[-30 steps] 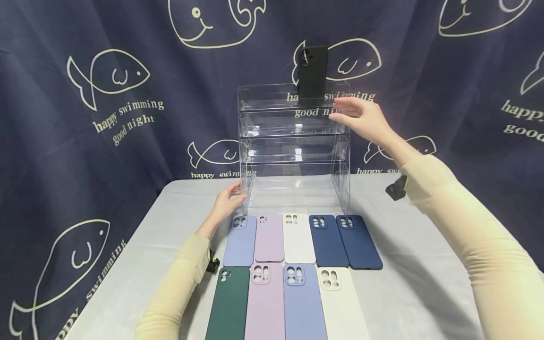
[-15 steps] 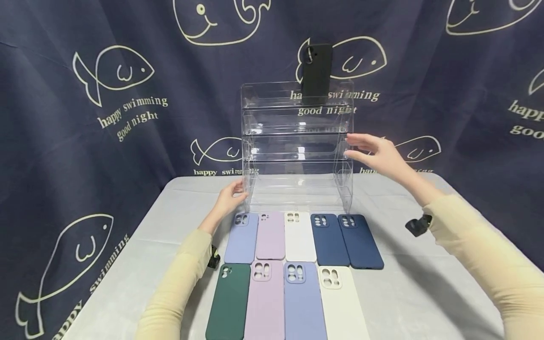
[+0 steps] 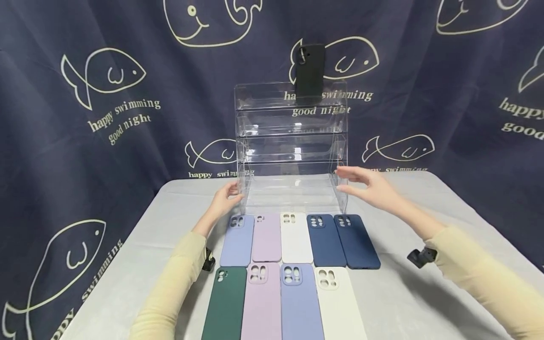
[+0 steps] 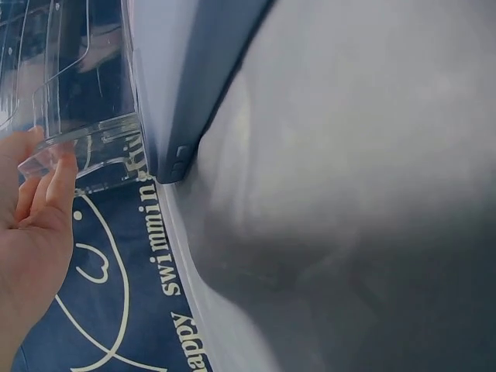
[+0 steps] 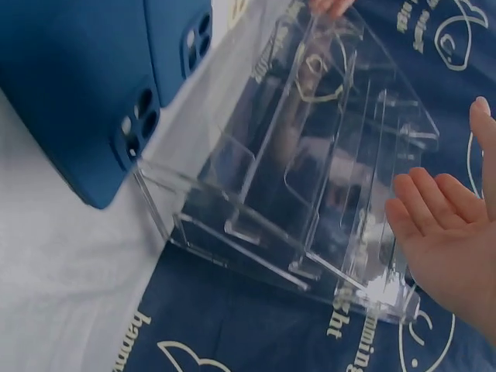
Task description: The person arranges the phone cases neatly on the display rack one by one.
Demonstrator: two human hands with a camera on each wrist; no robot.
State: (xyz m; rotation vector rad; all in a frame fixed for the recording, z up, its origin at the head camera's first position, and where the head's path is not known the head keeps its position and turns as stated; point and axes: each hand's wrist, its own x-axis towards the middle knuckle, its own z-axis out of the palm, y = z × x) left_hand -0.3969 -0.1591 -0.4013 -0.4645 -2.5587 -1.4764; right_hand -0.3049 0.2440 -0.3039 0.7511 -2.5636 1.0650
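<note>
A clear tiered display rack (image 3: 293,136) stands at the far middle of the table in the head view. My left hand (image 3: 223,200) holds its lower left side; the left wrist view shows thumb and fingers (image 4: 56,190) on either face of the clear panel. By the rack's lower right side is my right hand (image 3: 371,188), thumb apart from fairly straight fingers and nothing between them. A black phone case (image 3: 310,73) leans upright in the top tier. In front of the rack lie phone cases in two rows, with dark blue ones (image 3: 326,242) nearest my right hand.
The back row also has a light blue case (image 3: 237,242), a lilac one (image 3: 266,240) and a white one (image 3: 296,240). A green case (image 3: 224,302) starts the front row. The pale tablecloth (image 3: 408,302) ends at a dark fish-print curtain (image 3: 119,156) behind the rack.
My right hand has come down from beside the top tier to the rack's lower right side. The left hand keeps its place on the rack, and the cases have not moved.
</note>
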